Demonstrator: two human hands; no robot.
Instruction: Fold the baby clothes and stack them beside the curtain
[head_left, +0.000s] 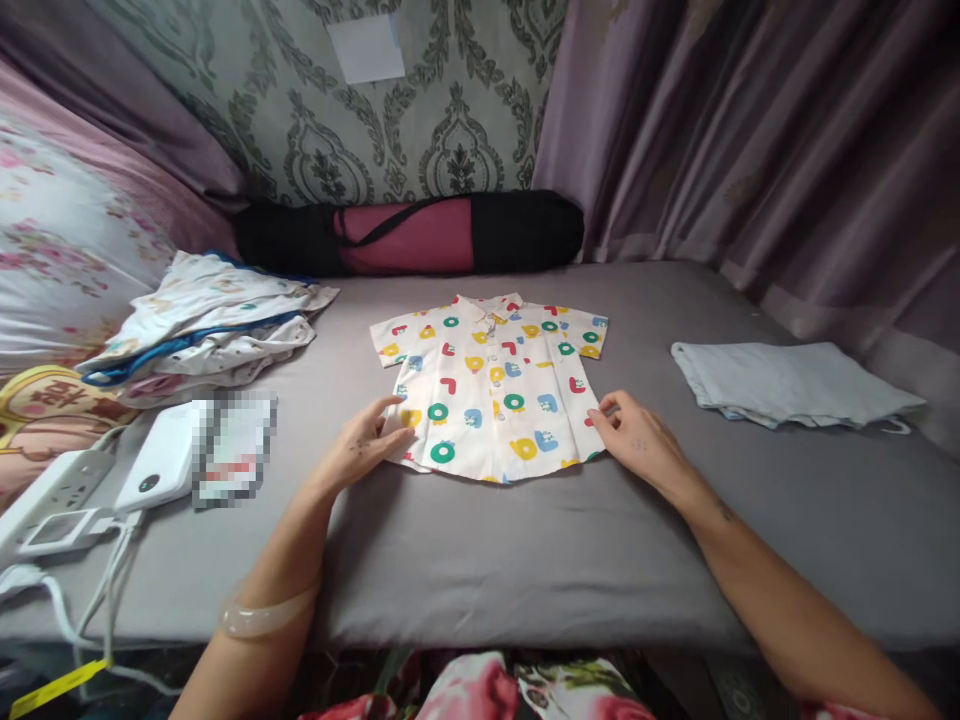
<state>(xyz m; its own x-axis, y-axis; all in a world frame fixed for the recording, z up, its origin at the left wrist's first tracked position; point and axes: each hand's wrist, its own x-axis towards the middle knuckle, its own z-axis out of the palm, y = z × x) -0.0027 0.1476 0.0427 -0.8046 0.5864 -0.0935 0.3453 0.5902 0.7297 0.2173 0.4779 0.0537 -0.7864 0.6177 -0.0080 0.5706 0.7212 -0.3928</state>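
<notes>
The grey-covered surface [525, 560] gives the clothes a broad, fairly flat bed, and what lies on it sits mostly around the edges, which seems to leave the middle for spreading cloth. At the back, against the wallpapered wall, a long black-and-maroon bag [409, 240] lies lengthwise, probably put there to be out of the way; it is the one container in sight, it looks filled out, and its contents are hidden. To the left a loose pile of clothes [217, 320] leans near the floral pillow [82, 240]. In the centre, straight in front of the person, lies the small printed shirt [495, 390], front up, collar away, hem near, sleeves stretched to both sides, an arrangement that likely keeps it even and within reach of both arms. Well apart to the right is a folded pale cloth [795, 380], laid flat. On the near left, a power strip [45, 500] carries a square charger [64, 532], with a white power bank [165, 450] just beside. The left hand [364, 435] rests at the shirt's lower left side, thumb and forefinger parted over the fabric; the right hand [637, 435] meets the opposite edge with its fingers curled and thumb on the cloth, though I cannot tell whether they pinch it
</notes>
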